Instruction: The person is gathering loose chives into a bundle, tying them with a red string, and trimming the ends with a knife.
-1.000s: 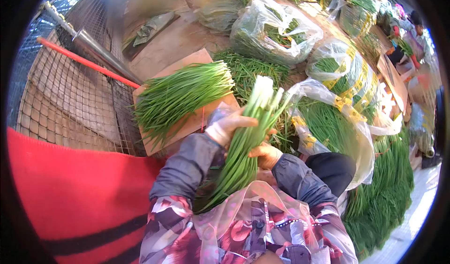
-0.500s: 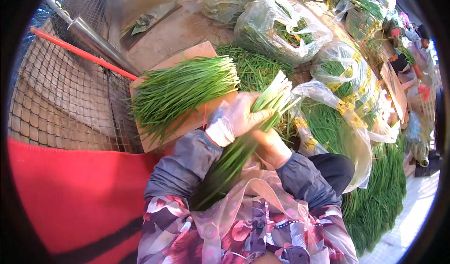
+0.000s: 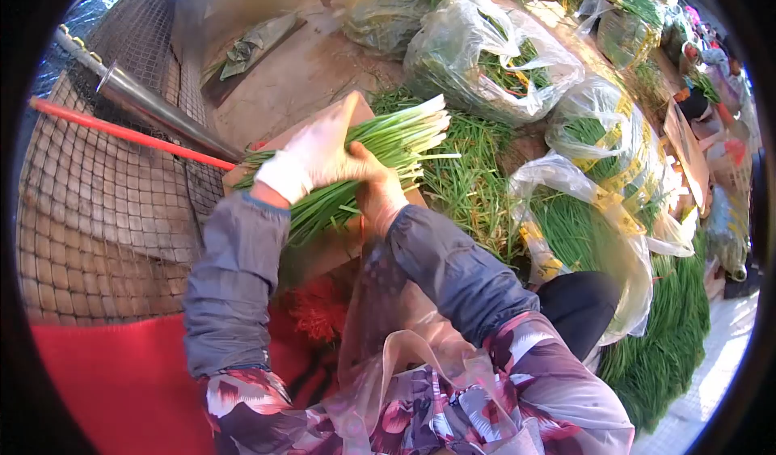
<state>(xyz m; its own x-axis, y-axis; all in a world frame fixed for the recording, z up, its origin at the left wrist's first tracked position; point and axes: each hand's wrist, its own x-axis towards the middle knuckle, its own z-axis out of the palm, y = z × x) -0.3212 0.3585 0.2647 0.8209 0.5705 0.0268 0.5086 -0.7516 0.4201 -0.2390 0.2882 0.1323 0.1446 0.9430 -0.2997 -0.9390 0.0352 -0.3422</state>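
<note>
My left hand (image 3: 311, 154), in a pale glove, is wrapped over the bundle of long green stalks (image 3: 404, 136) lying on a brown board (image 3: 356, 109). Bare and close beside it, my right hand (image 3: 378, 187) grips the same bundle from the near side. The white stalk ends point right, and the green leaves run left and down under my hands. Whether the bundle is one bunch or several laid together cannot be made out. Loose green stalks (image 3: 469, 144) lie just right of the board.
Plastic bags of greens (image 3: 461, 55) line the back and right. A large green heap (image 3: 667, 326) lies at the right. Netting (image 3: 97, 212), a metal tube (image 3: 153, 107) and a red pole (image 3: 133, 134) are at the left. Red cloth (image 3: 121, 374) lies lower left; red strands (image 3: 318, 313) sit nearer.
Both hands have moved left and away from my body, carrying the bunch from above my lap to the stalks on the board. The red strands are now uncovered.
</note>
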